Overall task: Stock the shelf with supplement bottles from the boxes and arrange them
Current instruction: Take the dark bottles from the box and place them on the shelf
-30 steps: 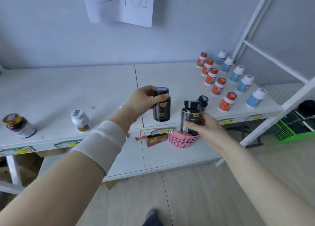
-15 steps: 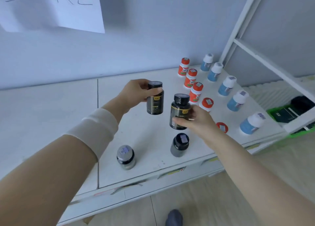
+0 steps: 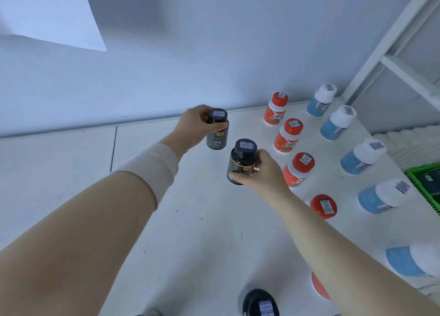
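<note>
**Black bottles in both your hands, over the white shelf (image 3: 190,232)**

Your left arm reaches in from the lower left, bare except for a pale sleeve band (image 3: 154,165) near the wrist. Your left hand (image 3: 194,125) is curled round the shoulder of the far black bottle (image 3: 217,134), with the thumb across its front just under the cap and the fingers wrapped behind. That bottle is upright and close to the back wall. You cannot tell from this view whether its base touches the shelf.

Your right arm crosses in from the lower right corner. Your right hand (image 3: 264,172) grips the near black bottle (image 3: 240,163) from its right side, thumb along the lower edge and fingers curled round the body. This bottle leans with its cap towards the wall. It sits just in front of the far one and a little to the right, and the two bottles do not touch.

To the right, a row of orange bottles (image 3: 288,134) runs from the wall towards you. Beyond it stands a row of blue bottles (image 3: 338,122) with white caps. Your right hand covers part of the third orange bottle. Another black-capped bottle (image 3: 259,302) stands at the bottom edge of view, between your forearms.

A sheet of paper (image 3: 47,13) hangs on the wall at upper left. A white frame (image 3: 390,37) rises at the right, and a green basket (image 3: 426,184) shows past the shelf's right edge.
</note>
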The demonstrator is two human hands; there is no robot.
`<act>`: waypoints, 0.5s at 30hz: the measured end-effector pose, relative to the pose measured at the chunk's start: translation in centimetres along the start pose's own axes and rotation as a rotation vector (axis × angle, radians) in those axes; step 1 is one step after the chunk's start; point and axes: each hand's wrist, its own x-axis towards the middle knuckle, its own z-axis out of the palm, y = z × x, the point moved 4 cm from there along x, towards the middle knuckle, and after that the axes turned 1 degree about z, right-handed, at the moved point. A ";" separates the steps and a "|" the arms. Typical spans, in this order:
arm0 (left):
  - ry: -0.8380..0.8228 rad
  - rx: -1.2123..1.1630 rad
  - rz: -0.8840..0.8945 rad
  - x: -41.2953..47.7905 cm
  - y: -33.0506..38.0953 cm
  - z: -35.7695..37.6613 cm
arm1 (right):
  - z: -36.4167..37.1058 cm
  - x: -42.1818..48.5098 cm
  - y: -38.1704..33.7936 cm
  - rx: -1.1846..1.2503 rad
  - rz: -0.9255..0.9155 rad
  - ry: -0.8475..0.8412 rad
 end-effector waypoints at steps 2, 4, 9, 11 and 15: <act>-0.010 0.012 -0.004 2.6 -0.8 0.1 | 0.6 2.5 0.3 0.001 0.009 0.007; -0.017 0.016 0.007 4.8 -1.5 0.1 | 1.0 4.9 0.5 -0.006 -0.001 0.015; -0.019 -0.021 0.089 8.7 -2.0 0.8 | 1.7 9.3 0.2 -0.026 -0.086 0.070; -0.037 -0.029 0.103 9.6 -2.6 1.3 | 2.4 10.2 0.7 -0.046 -0.105 0.054; -0.059 -0.077 0.107 10.2 -3.8 1.7 | 3.4 10.7 2.2 -0.059 -0.115 0.044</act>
